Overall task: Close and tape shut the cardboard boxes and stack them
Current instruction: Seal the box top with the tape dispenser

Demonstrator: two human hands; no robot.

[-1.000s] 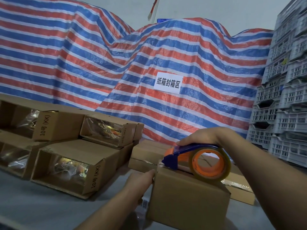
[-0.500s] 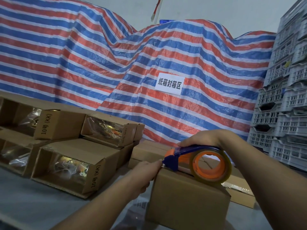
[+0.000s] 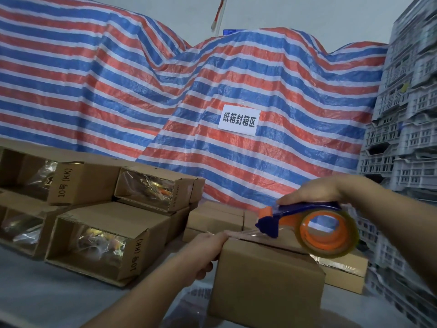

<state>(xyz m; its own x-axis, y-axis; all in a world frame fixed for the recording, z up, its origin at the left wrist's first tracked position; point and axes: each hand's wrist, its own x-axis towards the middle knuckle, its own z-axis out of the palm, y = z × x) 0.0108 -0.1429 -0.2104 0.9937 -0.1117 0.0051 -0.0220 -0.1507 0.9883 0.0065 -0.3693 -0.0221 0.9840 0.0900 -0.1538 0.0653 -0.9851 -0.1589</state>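
A closed cardboard box (image 3: 264, 282) stands in front of me on the grey table (image 3: 47, 297). My left hand (image 3: 203, 252) holds the box's upper left edge, thumb on top pressing the tape end. My right hand (image 3: 314, 191) grips the blue handle of a tape dispenser (image 3: 307, 223) with an orange core and a clear tape roll. The dispenser sits over the box's top seam, and a strip of clear tape runs from its blue nose to my left thumb.
Several open boxes (image 3: 99, 247) with plastic-wrapped goods lie stacked on their sides at the left. Closed boxes (image 3: 215, 221) sit behind the one I hold, another (image 3: 345, 273) at its right. A striped tarp (image 3: 189, 102) hangs behind. White plastic crates (image 3: 406, 129) tower at right.
My left hand rose from the box's left side to its top edge. The dispenser moved right along the top, drawing out a strip of tape.
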